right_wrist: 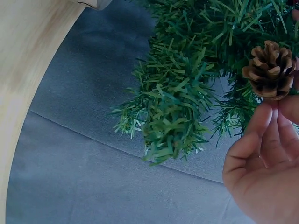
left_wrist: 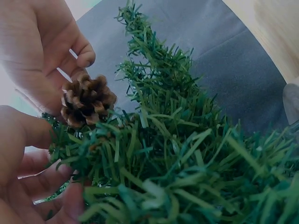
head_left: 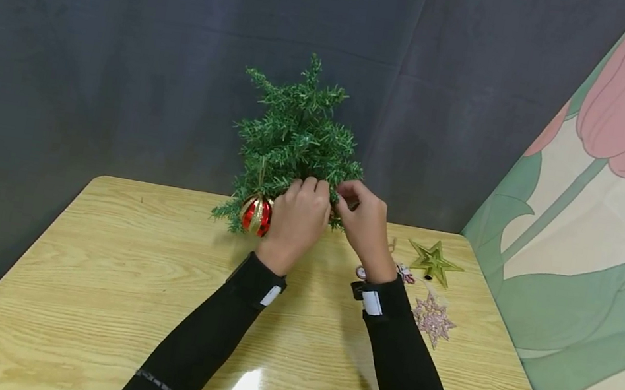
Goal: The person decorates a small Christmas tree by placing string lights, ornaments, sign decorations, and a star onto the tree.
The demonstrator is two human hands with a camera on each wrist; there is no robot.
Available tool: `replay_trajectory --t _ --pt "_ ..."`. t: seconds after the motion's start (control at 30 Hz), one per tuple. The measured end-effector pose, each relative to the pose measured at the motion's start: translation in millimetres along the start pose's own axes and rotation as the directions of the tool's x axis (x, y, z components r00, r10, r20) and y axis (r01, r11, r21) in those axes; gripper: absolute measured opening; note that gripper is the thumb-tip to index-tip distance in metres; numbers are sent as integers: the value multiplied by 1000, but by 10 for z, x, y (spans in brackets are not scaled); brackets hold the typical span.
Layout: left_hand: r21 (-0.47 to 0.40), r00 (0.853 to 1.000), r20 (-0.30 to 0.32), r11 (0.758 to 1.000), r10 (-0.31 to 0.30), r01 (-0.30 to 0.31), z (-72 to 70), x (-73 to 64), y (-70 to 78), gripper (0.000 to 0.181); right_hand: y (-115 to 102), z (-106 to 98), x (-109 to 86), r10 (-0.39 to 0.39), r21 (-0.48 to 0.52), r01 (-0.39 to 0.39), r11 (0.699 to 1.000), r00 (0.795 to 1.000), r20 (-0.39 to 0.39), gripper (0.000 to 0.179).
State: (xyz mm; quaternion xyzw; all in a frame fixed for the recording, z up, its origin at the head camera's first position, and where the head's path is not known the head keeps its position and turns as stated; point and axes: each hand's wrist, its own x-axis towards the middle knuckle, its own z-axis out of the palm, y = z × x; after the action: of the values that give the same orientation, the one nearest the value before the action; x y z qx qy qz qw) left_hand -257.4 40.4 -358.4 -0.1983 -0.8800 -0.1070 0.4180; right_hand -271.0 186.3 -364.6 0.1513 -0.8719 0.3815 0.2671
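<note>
A small green artificial Christmas tree point(head_left: 300, 133) stands at the table's back edge. At a lower branch point(left_wrist: 107, 144) on its right side, my left hand point(head_left: 300, 216) curls its fingers about the green tips. Close beside it, my right hand point(head_left: 365, 222) pinches a brown pine cone point(right_wrist: 269, 70) at its base with thumb and fingertips. In the left wrist view the pine cone sits right against the branch, between both hands. A red and gold striped ball ornament point(head_left: 256, 215) hangs on the tree left of my left hand.
On the wooden table point(head_left: 115, 274), to the right, lie a gold star point(head_left: 433, 262) and a pink glittery snowflake point(head_left: 433, 320). Small ornaments point(head_left: 406, 274) are partly hidden behind my right wrist. A dark curtain point(head_left: 174, 69) hangs behind; a tulip-patterned cloth point(head_left: 594, 281) borders the right.
</note>
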Motion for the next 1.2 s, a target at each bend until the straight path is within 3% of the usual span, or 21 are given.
replay_trajectory --t 0.43,0.77,1.03,1.2 --pt "11 1000 -17 1000 -3 4 -38 -11 45 17 -77 -3 -89 -92 -67 90 994 996 -23 17" --pt "10 999 -34 1000 -2 2 -94 -16 59 16 -108 -107 -194 -77 -53 77 996 997 -13 30" --pt "-74 990 -123 994 69 -79 -232 -99 101 17 4 -453 -378 -20 -109 15 994 999 -49 41" --pt "-225 974 -173 957 146 -183 -312 -200 169 14 102 -636 -480 32 -148 -47 988 995 -99 49"
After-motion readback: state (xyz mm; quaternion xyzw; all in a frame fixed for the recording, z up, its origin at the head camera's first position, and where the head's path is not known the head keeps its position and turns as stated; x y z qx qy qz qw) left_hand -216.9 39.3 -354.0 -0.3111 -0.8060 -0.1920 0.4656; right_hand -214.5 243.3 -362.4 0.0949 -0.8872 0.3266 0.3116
